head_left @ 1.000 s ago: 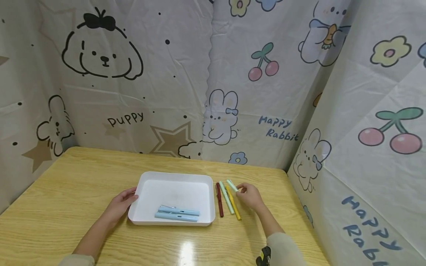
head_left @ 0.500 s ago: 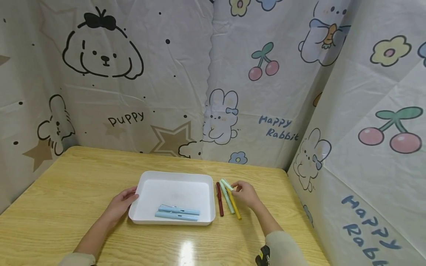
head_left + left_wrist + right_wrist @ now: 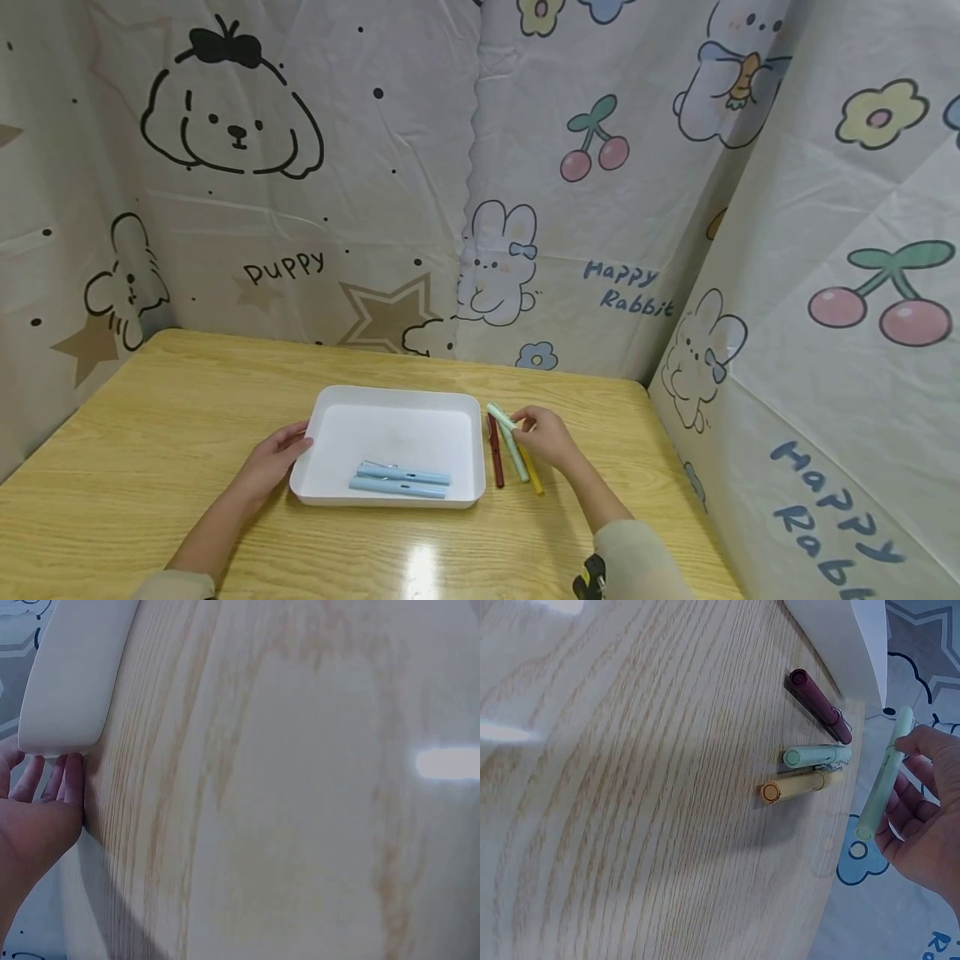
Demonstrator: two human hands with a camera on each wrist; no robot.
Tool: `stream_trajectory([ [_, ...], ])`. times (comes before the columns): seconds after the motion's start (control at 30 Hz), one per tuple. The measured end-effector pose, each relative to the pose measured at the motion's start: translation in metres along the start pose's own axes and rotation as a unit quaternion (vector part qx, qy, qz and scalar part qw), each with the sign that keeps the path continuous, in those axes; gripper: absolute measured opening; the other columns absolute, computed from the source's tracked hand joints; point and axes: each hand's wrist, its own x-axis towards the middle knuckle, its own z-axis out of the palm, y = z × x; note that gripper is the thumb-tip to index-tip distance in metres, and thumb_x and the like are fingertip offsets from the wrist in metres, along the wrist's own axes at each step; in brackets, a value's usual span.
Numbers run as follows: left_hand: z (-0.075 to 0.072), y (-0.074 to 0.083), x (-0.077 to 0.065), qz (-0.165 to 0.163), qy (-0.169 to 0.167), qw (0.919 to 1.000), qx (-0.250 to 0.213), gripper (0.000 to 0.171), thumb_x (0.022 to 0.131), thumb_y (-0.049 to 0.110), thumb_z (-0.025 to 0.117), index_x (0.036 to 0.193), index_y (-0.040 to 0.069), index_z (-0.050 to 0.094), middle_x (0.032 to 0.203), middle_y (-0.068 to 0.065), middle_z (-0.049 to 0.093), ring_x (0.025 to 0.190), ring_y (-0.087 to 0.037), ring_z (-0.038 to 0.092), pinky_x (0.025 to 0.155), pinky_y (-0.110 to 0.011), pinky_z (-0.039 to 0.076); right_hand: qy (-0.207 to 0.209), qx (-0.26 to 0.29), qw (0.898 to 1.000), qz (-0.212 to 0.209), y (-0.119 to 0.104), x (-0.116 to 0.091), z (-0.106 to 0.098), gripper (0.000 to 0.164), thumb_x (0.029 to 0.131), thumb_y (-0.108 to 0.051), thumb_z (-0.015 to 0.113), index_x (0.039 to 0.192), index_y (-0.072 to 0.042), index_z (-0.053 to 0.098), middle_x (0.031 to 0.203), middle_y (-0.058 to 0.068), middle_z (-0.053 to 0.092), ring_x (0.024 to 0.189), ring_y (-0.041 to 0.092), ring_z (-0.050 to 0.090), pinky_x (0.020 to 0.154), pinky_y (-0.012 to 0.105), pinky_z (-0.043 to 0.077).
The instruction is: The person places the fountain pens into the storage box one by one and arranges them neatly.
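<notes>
My left hand (image 3: 272, 460) holds the left end of a white tray (image 3: 472, 425), thumb at the rim and fingers against the outside. In the left wrist view, the fingers (image 3: 73, 776) meet the tray's end from below. Two light blue pens (image 3: 401, 483) lie side by side in the tray. My right hand (image 3: 546, 435) pinches a light green pen (image 3: 885, 780) between thumb and fingers, raised above the other pens. Beneath it on the table are a dark red pen (image 3: 496, 458), a second light green pen (image 3: 514, 458) and a yellow pen (image 3: 533, 475).
The wooden table (image 3: 187, 400) reaches back to a printed cloth (image 3: 375, 208) hung behind and at both sides. A light reflection (image 3: 420, 571) shines on the table's near part. The loose pens lie just right of the tray.
My right hand has moved left with the light green pen, from above the yellow pen to over the tops of the green and dark red pens. The left hand and tray stay put.
</notes>
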Motion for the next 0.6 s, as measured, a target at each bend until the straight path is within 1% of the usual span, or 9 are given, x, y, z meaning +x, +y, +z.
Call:
stream_trajectory([
  [0.23,-0.001,0.001,0.0,0.002,-0.003,1.0,0.002,0.059,0.1,0.03,0.043,0.145,-0.004,0.024,0.145,-0.029,0.031,0.134,-0.039,0.032,0.11,-0.047,0.033,-0.014,0.002,1.0,-0.002,-0.007,0.0,0.006,0.019,0.084,-0.008,0.064,0.103,-0.004,0.066,0.076,0.006,0.056,0.056,0.011,0.041,0.047,0.018,0.036],
  [0.37,0.0,0.001,0.0,0.002,-0.001,1.0,0.003,0.058,0.1,0.028,0.043,0.145,-0.003,0.024,0.145,-0.029,0.032,0.134,-0.037,0.033,0.11,-0.046,0.033,-0.026,0.003,1.0,-0.016,-0.01,0.0,0.01,0.019,0.084,-0.007,0.064,0.102,-0.002,0.065,0.077,0.006,0.056,0.058,0.011,0.043,0.048,0.019,0.038],
  [0.47,0.0,0.001,0.0,0.004,-0.002,1.0,0.003,0.059,0.1,0.029,0.043,0.145,-0.003,0.024,0.146,-0.029,0.031,0.134,-0.038,0.033,0.11,-0.047,0.033,-0.032,0.003,0.999,-0.028,-0.012,0.001,0.013,0.021,0.082,-0.007,0.063,0.102,-0.002,0.065,0.076,0.006,0.055,0.057,0.011,0.043,0.046,0.019,0.037],
  [0.6,-0.001,0.001,0.0,0.005,-0.004,1.0,0.002,0.06,0.1,0.03,0.043,0.145,-0.004,0.023,0.145,-0.029,0.031,0.134,-0.038,0.032,0.11,-0.047,0.033,-0.041,0.001,0.999,-0.026,-0.014,0.003,0.017,0.022,0.082,-0.009,0.062,0.103,-0.003,0.066,0.076,0.004,0.054,0.055,0.011,0.042,0.046,0.019,0.037],
])
